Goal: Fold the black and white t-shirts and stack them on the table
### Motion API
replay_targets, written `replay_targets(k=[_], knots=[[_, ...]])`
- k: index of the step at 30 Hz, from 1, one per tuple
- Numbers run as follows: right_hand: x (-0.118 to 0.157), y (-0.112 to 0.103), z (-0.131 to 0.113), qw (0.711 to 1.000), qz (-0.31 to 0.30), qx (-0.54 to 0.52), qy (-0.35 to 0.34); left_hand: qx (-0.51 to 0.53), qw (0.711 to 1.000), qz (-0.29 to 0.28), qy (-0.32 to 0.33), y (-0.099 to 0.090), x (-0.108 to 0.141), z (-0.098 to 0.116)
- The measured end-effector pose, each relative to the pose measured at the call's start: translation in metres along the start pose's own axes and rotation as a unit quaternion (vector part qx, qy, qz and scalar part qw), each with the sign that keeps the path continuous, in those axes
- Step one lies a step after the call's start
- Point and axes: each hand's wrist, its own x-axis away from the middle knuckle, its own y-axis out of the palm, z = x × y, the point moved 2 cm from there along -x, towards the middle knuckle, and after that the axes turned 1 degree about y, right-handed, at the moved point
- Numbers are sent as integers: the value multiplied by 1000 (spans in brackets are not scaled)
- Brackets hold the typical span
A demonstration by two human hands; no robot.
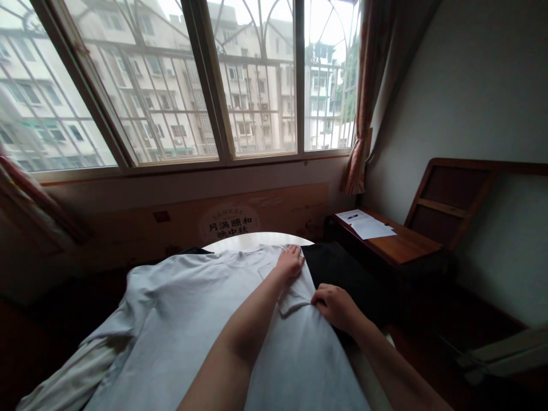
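Observation:
A white T-shirt point(205, 319) lies spread out before me, its neckline at the far side. Its right sleeve is folded inward over the body. My left hand point(291, 262) rests on the shirt by the far right shoulder, fingers laid out on the fabric. Lower down, my right hand point(336, 305) is closed, pinching the shirt's right edge beside the folded sleeve. Under the shirt shows black cloth point(342, 265) on the right, and pale fabric point(68, 377) hangs at the lower left.
The white rounded tabletop point(257, 240) shows behind the collar. To the right stands a low wooden table point(406, 242) with papers point(370, 228) and a pen. A printed cardboard panel point(291, 205) leans below the barred window point(257, 85). Curtains point(362, 114) hang beside it.

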Motion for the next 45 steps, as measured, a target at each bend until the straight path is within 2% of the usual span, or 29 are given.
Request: replay_targets(k=[5, 7, 8, 10, 14, 18, 20, 23, 26, 28, 30, 32, 35, 37, 39, 41, 43, 45], knots=[[2, -10, -7, 996, 82, -4, -33, -4, 999, 48, -1, -9, 0, 7], [2, -8, -10, 993, 96, -31, -59, 2, 998, 69, 4, -10, 2, 11], [2, -6, -11, 993, 80, -40, -70, 6, 997, 73, 10, -8, 4, 13], [3, 2, -13, 996, 12, -36, -75, 13, 997, 70, 24, -2, 7, 16], [7, 11, -16, 990, -130, 25, -37, 21, 997, 57, 39, 13, 11, 15], [9, 7, -20, 981, -183, 64, -17, 34, 997, 57, 46, 14, 12, 16], [9, 6, -21, 980, -187, 70, -23, 42, 996, 68, 45, 7, 15, 19], [9, 9, -18, 981, -176, 75, -36, 49, 994, 86, 47, -14, 31, 25], [10, 15, -13, 982, -166, 81, -39, 51, 993, 86, 68, -43, 65, 24], [11, 19, -10, 982, -161, 84, -43, 50, 993, 78, 73, -65, 98, 13], [11, 23, -6, 982, -164, 89, -43, 50, 995, 65, 55, -87, 139, -10], [10, 25, -3, 980, -167, 95, -42, 52, 997, 53, 12, -110, 185, -44], [8, 21, -4, 981, -161, 93, -48, 57, 991, 64, -99, -148, 256, -113], [4, 14, -12, 980, -166, 102, -51, 58, 975, 83, -195, -175, 300, -166], [-3, 5, -28, 972, -177, 152, -18, 60, 946, 106, -301, -199, 340, -217], [-13, -3, -51, 960, -170, 219, 25, 75, 909, 115, -392, -216, 373, -261], [-26, -6, -83, 959, -143, 243, 29, 105, 874, 111, -461, -222, 397, -294], [-40, -1, -120, 973, -111, 204, -17, 148, 840, 104, -512, -216, 414, -316]])
